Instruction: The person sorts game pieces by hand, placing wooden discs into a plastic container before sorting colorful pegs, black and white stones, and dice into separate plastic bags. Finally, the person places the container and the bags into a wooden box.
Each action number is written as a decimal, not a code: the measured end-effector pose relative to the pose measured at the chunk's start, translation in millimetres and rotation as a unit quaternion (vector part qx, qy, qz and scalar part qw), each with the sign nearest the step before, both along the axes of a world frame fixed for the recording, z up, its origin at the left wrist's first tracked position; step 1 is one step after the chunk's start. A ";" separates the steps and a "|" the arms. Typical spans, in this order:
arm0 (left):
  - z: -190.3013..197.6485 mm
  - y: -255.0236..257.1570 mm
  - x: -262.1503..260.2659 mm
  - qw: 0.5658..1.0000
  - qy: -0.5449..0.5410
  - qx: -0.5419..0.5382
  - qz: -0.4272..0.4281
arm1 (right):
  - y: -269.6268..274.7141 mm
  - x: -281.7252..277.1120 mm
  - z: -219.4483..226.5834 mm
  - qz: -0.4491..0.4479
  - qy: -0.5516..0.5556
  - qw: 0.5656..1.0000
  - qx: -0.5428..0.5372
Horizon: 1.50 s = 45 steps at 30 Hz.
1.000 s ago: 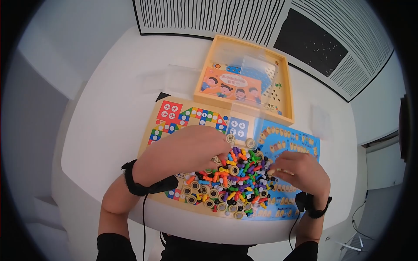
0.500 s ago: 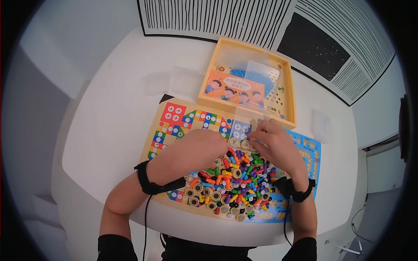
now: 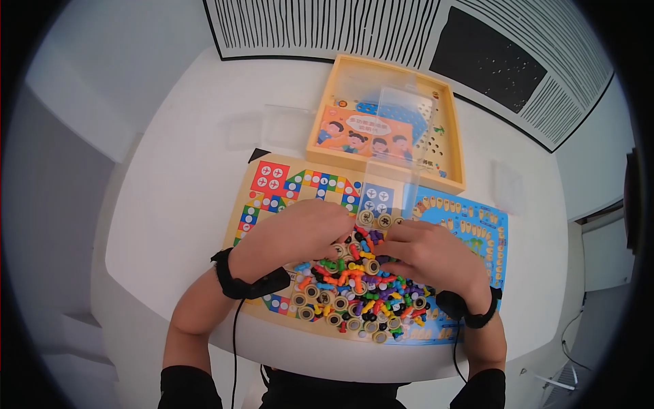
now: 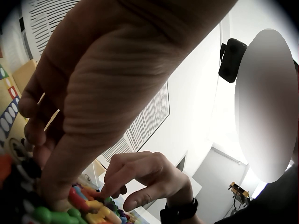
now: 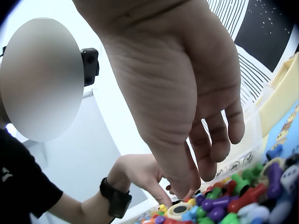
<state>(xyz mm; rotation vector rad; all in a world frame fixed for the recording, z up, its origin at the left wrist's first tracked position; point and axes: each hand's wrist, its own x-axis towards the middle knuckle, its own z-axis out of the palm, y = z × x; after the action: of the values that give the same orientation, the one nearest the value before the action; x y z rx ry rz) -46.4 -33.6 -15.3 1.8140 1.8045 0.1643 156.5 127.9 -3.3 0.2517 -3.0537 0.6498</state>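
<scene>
A heap of small colourful pegs (image 3: 373, 296) mixed with round wooden chess discs (image 3: 306, 313) lies across two printed boards. My left hand (image 3: 300, 232) reaches down into the heap's upper left side, thumb and fingertips among the pieces; whether it pinches one I cannot tell. Opposite it, my right hand (image 3: 436, 255) hangs over the heap's upper right part. Its fingers (image 5: 218, 149) point loosely down in the right wrist view, fingertips right at the pegs. Just beyond the hands, a clear plastic box (image 3: 392, 178) holds a row of discs (image 3: 385, 220) at its near end.
Under the heap are a board-game sheet (image 3: 271, 178) on the left and a blue board (image 3: 494, 238) on the right. Behind stands a wooden tray (image 3: 327, 88) holding an orange booklet (image 3: 364, 133). Clear plastic lids (image 3: 289, 126) lie on the white table (image 3: 177, 184).
My right hand went from the heap's right edge up to the discs in the clear box, then back down over the heap. Another disc shows in the row. The left hand stays near the same spot.
</scene>
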 end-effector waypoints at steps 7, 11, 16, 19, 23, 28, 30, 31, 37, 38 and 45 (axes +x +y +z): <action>0.7 1.7 -1.3 1.000 -0.011 0.002 0.003 | -11.8 -3.9 -9.7 0.028 -0.021 0.999 -0.019; 6.1 4.2 0.9 0.999 -0.004 -0.031 0.016 | -11.2 -3.2 -9.4 0.029 -0.046 0.998 -0.029; -0.1 0.8 2.2 0.999 -0.010 0.022 0.023 | -6.8 -1.2 -6.9 0.028 -0.073 0.996 -0.038; 0.7 0.8 0.8 0.999 -0.019 0.046 0.013 | -3.8 -1.7 -3.5 0.027 -0.071 0.996 -0.051; -5.8 3.0 -0.6 0.999 0.008 0.029 -0.033 | -5.0 -3.3 -9.3 0.020 -0.052 0.998 -0.039; 9.2 4.4 -2.0 0.999 0.022 0.007 -0.036 | -5.1 -5.1 -9.2 0.016 -0.051 0.998 -0.041; 12.3 5.0 -3.6 0.999 0.002 0.037 -0.035 | -3.5 -4.4 -8.5 0.014 -0.050 0.998 -0.039; 16.4 6.3 -3.6 0.997 0.005 0.081 -0.019 | -2.2 -4.2 -7.9 0.017 -0.044 0.998 -0.045; -12.0 20.7 -0.9 0.951 -0.014 0.303 0.064 | 1.0 -3.6 -6.3 -0.005 -0.015 0.999 -0.036; -17.0 23.0 0.5 0.941 -0.020 0.329 0.076 | 2.2 -3.2 -6.9 -0.023 0.004 0.999 -0.038; -39.0 29.5 3.2 0.933 0.035 0.356 0.048 | 13.6 -4.2 -2.4 -0.089 0.029 0.996 0.000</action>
<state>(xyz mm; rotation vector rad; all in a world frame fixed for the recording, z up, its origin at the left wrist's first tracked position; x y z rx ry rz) -43.2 -4.2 -54.3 2.2135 2.0444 0.9048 152.2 141.4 -5.6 -0.0024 -2.9758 0.6190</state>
